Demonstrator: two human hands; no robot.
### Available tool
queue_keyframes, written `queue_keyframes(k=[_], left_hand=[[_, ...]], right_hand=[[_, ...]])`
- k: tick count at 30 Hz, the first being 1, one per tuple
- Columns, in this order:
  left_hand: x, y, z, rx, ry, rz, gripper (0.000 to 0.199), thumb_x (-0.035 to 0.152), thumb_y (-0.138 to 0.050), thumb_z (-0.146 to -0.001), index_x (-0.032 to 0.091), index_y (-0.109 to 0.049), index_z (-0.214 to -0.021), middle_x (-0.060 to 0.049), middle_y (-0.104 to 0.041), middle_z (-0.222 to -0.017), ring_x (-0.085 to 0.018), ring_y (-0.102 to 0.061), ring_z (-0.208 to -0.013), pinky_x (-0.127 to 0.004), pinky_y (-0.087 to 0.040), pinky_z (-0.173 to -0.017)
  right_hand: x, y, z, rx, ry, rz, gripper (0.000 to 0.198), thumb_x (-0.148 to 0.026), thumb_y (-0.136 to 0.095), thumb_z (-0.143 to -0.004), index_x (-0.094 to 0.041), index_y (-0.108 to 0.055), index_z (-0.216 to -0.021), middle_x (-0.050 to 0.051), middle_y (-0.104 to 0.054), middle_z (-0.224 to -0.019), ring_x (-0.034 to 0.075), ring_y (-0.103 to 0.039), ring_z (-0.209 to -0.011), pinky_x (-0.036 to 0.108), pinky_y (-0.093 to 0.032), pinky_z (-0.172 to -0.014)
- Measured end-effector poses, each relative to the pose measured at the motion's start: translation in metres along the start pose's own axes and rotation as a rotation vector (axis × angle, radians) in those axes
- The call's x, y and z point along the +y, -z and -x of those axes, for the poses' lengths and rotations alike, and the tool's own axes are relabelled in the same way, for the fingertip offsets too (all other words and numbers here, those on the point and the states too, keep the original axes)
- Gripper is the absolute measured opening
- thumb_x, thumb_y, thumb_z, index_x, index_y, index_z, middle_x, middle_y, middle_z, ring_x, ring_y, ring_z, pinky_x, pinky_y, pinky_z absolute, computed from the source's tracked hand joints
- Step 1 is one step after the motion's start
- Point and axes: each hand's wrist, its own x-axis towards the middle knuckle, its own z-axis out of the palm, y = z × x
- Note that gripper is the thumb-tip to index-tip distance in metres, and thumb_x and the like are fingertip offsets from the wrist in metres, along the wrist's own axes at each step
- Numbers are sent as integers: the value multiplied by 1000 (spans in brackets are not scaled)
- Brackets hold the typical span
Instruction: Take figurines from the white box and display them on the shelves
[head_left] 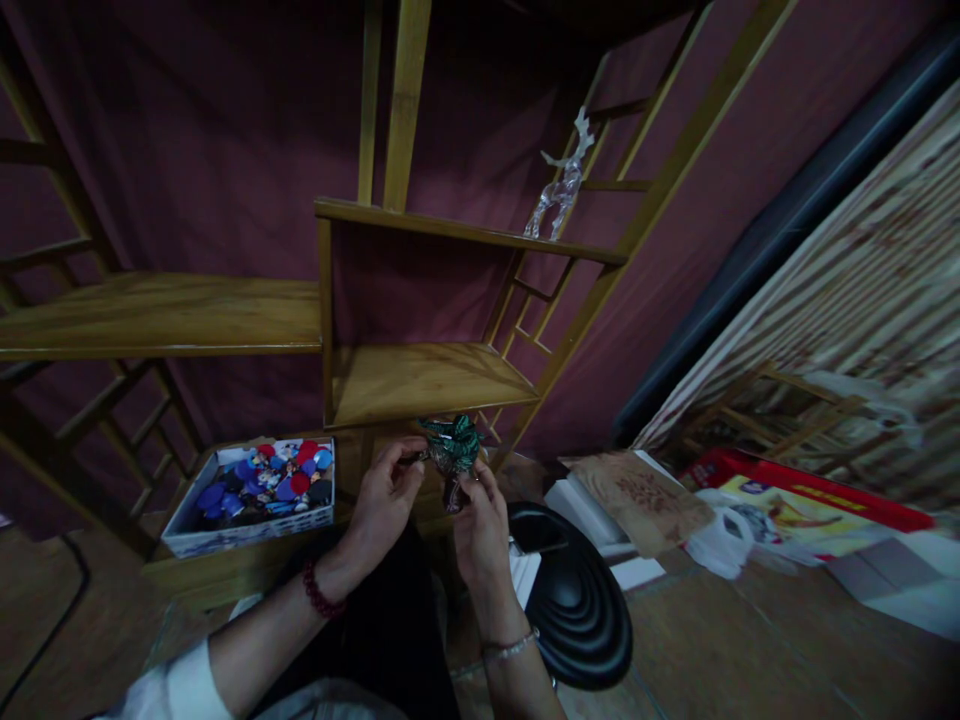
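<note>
A small dark green and brown figurine [454, 446], its exact shape hard to make out, is held up in front of the lower shelf. My left hand [384, 500] pinches its left side between thumb and fingers. From below and the right, my right hand [481, 520] grips its base with closed fingers. To the left of my hands stands an open patterned box [255, 528] filled with many small blue, red and white pieces [277, 475].
A wooden display shelf [427, 385] fills the wall ahead. On its upper right board stands a clear deer figurine [559, 190]. A round black ridged object [581, 610] lies right of my arm. Farther right are a brown paper bag [637, 495], a white plastic bag [720, 542] and a red-yellow box [810, 500].
</note>
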Motion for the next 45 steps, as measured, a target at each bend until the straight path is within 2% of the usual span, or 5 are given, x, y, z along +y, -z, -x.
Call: queue_keyframes(k=[10,20,31,37,45], left_hand=[[10,7,-10,64,54,-59,25,29,-60,-70,20,-60,-93,-4,-64,-93,-17,-58,-87,-28,-44,-74],[36,5,-14,-159,161,166,43,27,-59,-70,17,-50,-111,-6,-62,-99,-13,-60,-77,-27,-47,-71],[34,4,-15,-263,71,189,55,21,-60,-67,19,-42,-119,-8,-60,-108,-18,-54,-101,-30,-46,-81],[39,-3,-19,-133,80,102,47,17,-59,-65,20,-48,-111,-3,-64,-91,-15,-60,-83,-28,-47,-76],[42,-12,-24,-75,-43,45,32,16,-57,-68,20,-57,-100,-3,-65,-92,-16,-59,-87,-30,-43,-83]], right_hand=[[-10,2,-2,-100,-43,-8,23,-29,-61,-64,-20,-59,-86,-1,-64,-87,16,-61,-79,30,-48,-69],[-18,1,-4,-186,-191,-157,13,-28,-60,-68,-17,-63,-74,3,-68,-78,17,-63,-73,29,-50,-63],[-27,2,-10,-216,-193,-52,15,-32,-59,-69,-19,-62,-76,2,-67,-79,18,-62,-74,34,-50,-69],[-31,3,-15,-175,-46,124,21,-35,-60,-69,-17,-65,-80,2,-67,-84,18,-60,-79,30,-48,-69],[-36,4,-25,-126,93,345,34,-40,-61,-69,-17,-66,-94,4,-65,-104,20,-54,-104,34,-39,-92]])
